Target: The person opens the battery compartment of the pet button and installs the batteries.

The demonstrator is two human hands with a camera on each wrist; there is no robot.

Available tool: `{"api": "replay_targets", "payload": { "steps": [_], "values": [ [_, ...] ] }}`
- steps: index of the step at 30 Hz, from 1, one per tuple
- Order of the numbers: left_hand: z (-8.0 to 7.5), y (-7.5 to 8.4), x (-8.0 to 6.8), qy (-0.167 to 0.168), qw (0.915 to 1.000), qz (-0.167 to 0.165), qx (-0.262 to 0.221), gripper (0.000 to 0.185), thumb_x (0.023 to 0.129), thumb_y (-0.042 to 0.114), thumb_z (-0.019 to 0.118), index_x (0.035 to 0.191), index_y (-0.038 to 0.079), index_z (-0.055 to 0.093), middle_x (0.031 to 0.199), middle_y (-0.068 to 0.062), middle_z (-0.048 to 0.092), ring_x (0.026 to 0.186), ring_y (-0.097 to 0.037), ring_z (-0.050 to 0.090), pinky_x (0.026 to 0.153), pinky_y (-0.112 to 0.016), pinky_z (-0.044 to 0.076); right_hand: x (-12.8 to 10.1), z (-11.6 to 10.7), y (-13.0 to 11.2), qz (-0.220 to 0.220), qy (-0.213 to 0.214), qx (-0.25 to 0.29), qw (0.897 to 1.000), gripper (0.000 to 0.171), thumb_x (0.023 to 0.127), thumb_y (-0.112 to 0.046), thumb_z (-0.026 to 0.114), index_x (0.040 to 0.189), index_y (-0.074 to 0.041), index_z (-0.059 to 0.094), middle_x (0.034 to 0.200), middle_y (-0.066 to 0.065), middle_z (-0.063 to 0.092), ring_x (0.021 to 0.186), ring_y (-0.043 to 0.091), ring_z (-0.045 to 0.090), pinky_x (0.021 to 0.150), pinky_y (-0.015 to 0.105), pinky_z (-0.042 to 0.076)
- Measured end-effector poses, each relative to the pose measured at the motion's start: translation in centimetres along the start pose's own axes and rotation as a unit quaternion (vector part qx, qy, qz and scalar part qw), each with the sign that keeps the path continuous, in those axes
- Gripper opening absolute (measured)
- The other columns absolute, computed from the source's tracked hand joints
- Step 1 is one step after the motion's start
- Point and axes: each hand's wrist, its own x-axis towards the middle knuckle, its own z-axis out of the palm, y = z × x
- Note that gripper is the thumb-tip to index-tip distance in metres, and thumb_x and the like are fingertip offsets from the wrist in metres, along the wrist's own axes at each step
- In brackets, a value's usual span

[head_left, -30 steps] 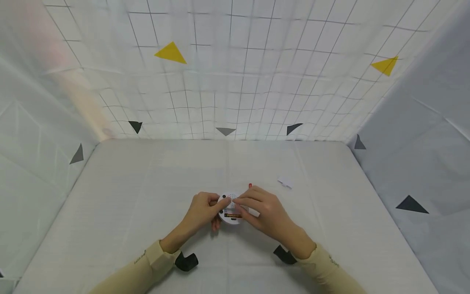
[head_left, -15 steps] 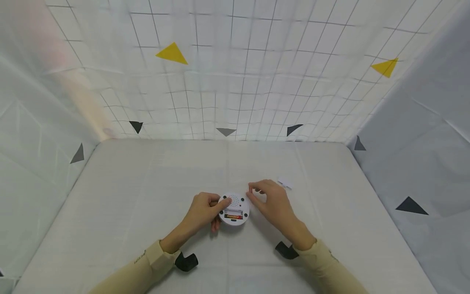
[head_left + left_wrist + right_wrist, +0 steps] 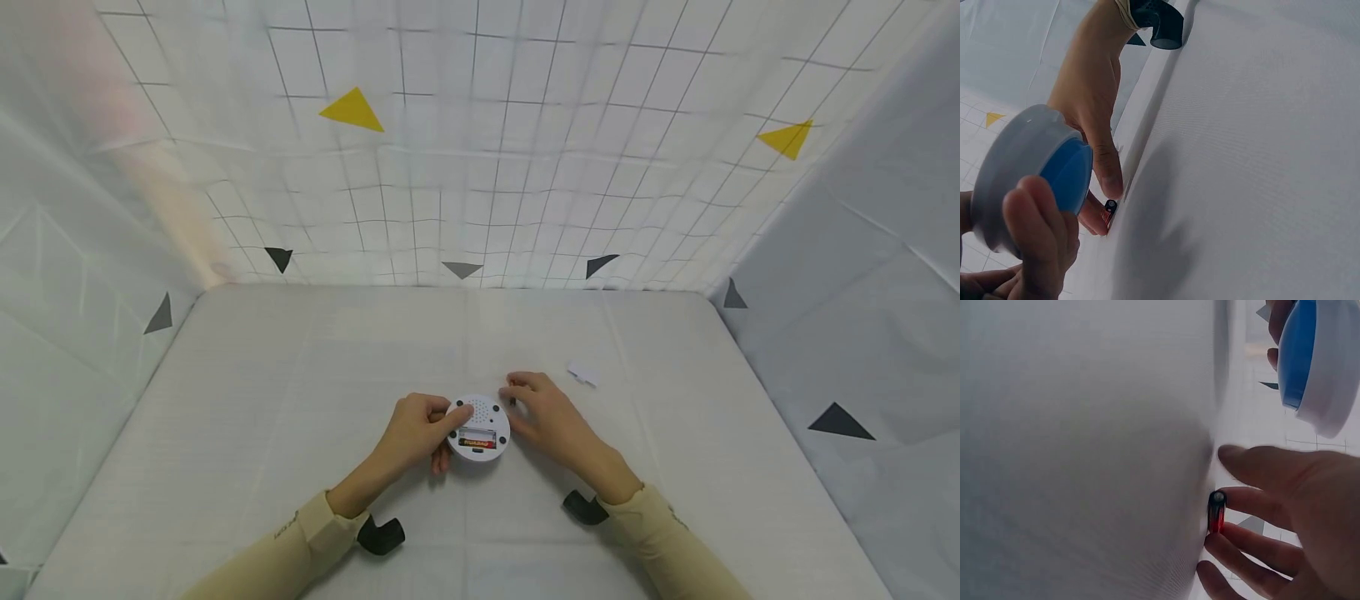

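Change: since half a second ago my right hand [image 3: 547,417] has come down from its raised, pinching pose and settled lower, close beside the round white device [image 3: 478,427]; a second ago it lay over the device's top. My left hand [image 3: 414,432] and the device have stayed where they were.
Left hand: my fingers curl round the left edge of the device and hold it tilted up off the table [image 3: 300,400]; the left wrist view shows its blue underside [image 3: 1065,176] facing the cloth.
Right hand: it rests on the table just right of the device, fingers loosely bent, fingertips [image 3: 1232,500] at a small red and black battery [image 3: 1216,512] that lies on the cloth. I cannot tell whether my fingers pinch it or only touch it.
Device: near the middle of the table, toward my edge, back side up, with small black feet and speaker holes. Its open bay shows another battery [image 3: 477,440] seated inside.
Loose battery: on the cloth just beyond the device's right edge, hidden under my fingers in the head view.
White scrap [image 3: 583,372]: a small piece lying on the table, further right and away from me, apart from my hand.
Wrist cameras: black mounts [image 3: 380,534] sit under both sleeves.
Surround: white gridded sheets with yellow [image 3: 351,111] and dark triangles.
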Motion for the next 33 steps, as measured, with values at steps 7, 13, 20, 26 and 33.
{"api": "replay_targets", "payload": {
  "steps": [7, 13, 20, 26, 33],
  "values": [
    [0.03, 0.05, -0.03, -0.001, 1.0000, -0.001, 0.003, 0.039, 0.103, 0.039, 0.069, 0.080, 0.007, 0.070, 0.052, -0.005, 0.066, 0.037, -0.020, 0.062, 0.042, -0.047, 0.055, 0.15, -0.01, 0.02, -0.004, 0.020, 0.003, 1.000, 0.031, 0.084, -0.005, 0.088, 0.113, -0.004, 0.076, 0.122, 0.010, 0.072, 0.118, 0.028, 0.066, 0.103, 0.044, 0.056],
    [0.06, 0.06, -0.06, 0.004, 1.0000, -0.002, 0.006, 0.041, 0.103, 0.040, 0.069, 0.079, 0.007, 0.069, 0.051, -0.005, 0.066, 0.038, -0.021, 0.062, 0.042, -0.047, 0.055, 0.20, -0.15, -0.19, 0.025, 0.012, 0.006, 1.000, 0.028, 0.083, -0.005, 0.089, 0.109, -0.007, 0.077, 0.113, 0.005, 0.073, 0.106, 0.021, 0.067, 0.094, 0.039, 0.059],
    [0.05, 0.08, -0.04, 0.004, 0.9999, -0.008, 0.006, 0.042, 0.103, 0.040, 0.069, 0.079, 0.006, 0.068, 0.051, -0.005, 0.066, 0.037, -0.019, 0.061, 0.041, -0.044, 0.055, 0.11, -0.29, -0.25, 0.061, 0.002, 0.037, 0.997, 0.027, 0.085, 0.001, 0.086, 0.108, -0.008, 0.077, 0.102, 0.002, 0.071, 0.090, 0.014, 0.069, 0.081, 0.032, 0.061],
    [0.03, 0.05, -0.03, 0.004, 0.9999, -0.011, 0.006, 0.041, 0.102, 0.040, 0.070, 0.079, 0.006, 0.069, 0.052, -0.005, 0.066, 0.038, -0.018, 0.061, 0.042, -0.044, 0.056, 0.12, -0.32, -0.31, 0.062, 0.003, 0.019, 0.998, 0.021, 0.086, 0.001, 0.084, 0.102, -0.011, 0.076, 0.095, 0.000, 0.070, 0.085, 0.011, 0.066, 0.078, 0.030, 0.060],
    [-0.05, 0.02, -0.01, 0.005, 0.9999, -0.013, 0.006, 0.040, 0.102, 0.040, 0.070, 0.081, 0.005, 0.070, 0.052, -0.005, 0.066, 0.038, -0.019, 0.061, 0.042, -0.044, 0.055, 0.05, -0.27, -0.13, 0.039, -0.004, -0.006, 0.999, 0.021, 0.087, 0.000, 0.082, 0.101, -0.015, 0.074, 0.093, -0.003, 0.064, 0.083, 0.010, 0.059, 0.076, 0.029, 0.057]
  ]
}}
